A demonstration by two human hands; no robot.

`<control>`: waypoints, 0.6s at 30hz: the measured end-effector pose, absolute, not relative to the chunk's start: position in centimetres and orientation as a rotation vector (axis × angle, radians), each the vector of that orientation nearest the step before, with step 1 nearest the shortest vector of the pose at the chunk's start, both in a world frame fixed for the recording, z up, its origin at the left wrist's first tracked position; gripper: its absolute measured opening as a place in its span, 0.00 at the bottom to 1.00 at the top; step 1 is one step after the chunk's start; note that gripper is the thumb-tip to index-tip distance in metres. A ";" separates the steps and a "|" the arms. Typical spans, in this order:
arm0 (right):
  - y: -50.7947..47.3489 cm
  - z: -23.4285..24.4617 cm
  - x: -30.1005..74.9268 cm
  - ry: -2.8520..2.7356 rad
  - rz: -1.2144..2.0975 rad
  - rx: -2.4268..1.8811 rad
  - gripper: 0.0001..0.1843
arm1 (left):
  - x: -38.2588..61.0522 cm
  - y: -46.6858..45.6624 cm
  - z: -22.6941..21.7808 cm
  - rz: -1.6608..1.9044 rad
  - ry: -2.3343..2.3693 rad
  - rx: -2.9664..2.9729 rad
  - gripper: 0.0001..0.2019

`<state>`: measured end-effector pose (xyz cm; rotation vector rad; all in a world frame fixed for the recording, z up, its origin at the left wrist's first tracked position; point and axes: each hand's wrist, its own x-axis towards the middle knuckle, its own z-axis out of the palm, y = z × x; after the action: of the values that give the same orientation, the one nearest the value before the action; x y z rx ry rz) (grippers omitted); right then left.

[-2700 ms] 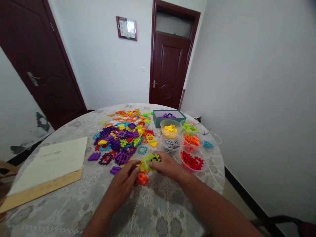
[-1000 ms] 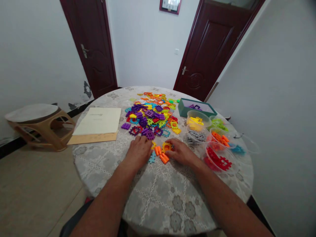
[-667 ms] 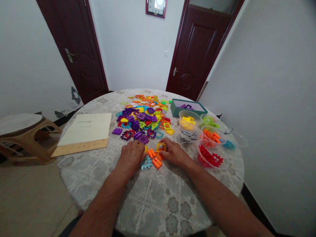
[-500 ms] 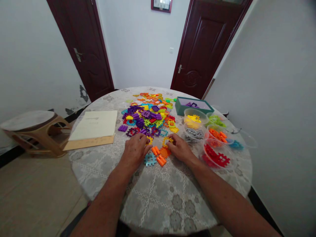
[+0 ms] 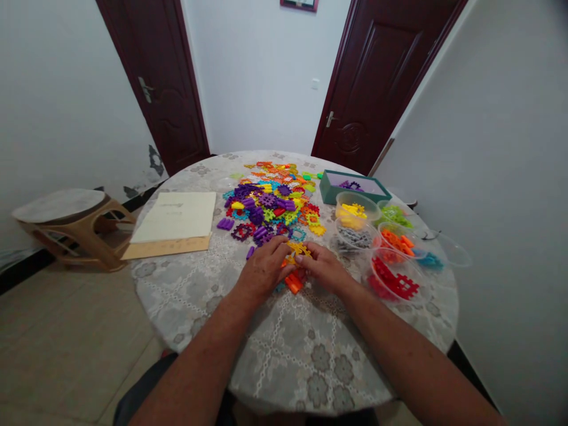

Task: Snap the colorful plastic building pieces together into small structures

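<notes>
Left hand [image 5: 265,263]: gripping my yellow notched plastic pieces [image 5: 302,249]
Right hand [image 5: 323,265]: pinching 'em too
Nearby: orange tubular plastic connector [image 5: 293,283]

Left forearm [image 5: 210,346] and right forearm [image 5: 394,340] stretched forward, fingers [image 5: 276,247] curled inward, close together.

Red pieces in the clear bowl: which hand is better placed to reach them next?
Likely the right hand: it's nearer the red pieces, which lie out to its side. The left hand would have to reach past it. Both are on yellow pieces, so neither looks free.
</notes>
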<state>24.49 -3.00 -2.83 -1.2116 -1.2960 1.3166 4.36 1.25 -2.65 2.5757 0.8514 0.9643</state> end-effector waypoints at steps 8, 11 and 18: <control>-2.5 -3.4 25.0 -1.297 1.058 -1.381 0.23 | 3.7 0.7 -1.9 0.855 0.860 2.530 0.22; -2.1 -3.2 25.8 -1.202 0.954 -1.434 0.26 | 3.4 0.4 -1.7 0.686 0.967 2.583 0.27; -3.2 -0.4 25.5 -1.399 1.003 -1.461 0.30 | 4.1 -0.2 -2.1 0.385 0.958 2.721 0.33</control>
<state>25.54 -3.25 -0.36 -1.4615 -1.3991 1.0032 4.09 -0.18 -2.10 2.7212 0.9580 0.3854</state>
